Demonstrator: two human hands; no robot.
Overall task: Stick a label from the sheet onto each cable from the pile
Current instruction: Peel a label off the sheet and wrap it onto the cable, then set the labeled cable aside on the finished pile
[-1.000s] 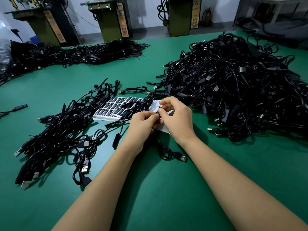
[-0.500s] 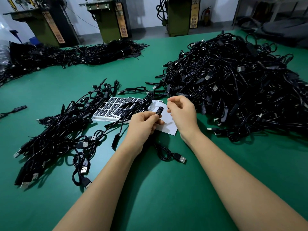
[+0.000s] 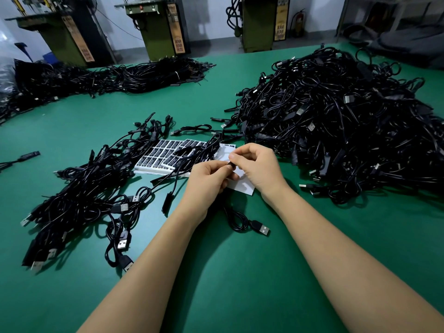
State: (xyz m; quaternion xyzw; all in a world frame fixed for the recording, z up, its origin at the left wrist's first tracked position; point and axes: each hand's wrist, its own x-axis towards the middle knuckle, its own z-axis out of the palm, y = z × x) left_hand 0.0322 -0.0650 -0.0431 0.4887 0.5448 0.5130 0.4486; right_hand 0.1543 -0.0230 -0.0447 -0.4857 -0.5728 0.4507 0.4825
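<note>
both hands meet over the near end of the label sheet (image 3: 168,156), which lies flat on the green table (image 3: 240,272). the left hand (image 3: 207,180) curls its fingers and thumb round a small black cable end (image 3: 231,163), holding it up just above the sheet's bare white corner. the right hand (image 3: 258,165) comes in from the right with its fingertips pinched together right at that same black piece; whether a label sits between them is too small to tell. the held cable (image 3: 236,219) drops below the left hand and loops on the table, ending in a usb plug (image 3: 262,229) near the right forearm.

the sheet carries rows of black labels on its left part, with a few cables lying across it. the big cable pile (image 3: 348,121) fills the right side of the table, just beside the right hand. a smaller heap of cables (image 3: 91,193) spreads on the left, touching the sheet's left edge. a long bundle of cables (image 3: 108,78) lies at the far left edge, and green machines (image 3: 156,27) stand beyond the table.
</note>
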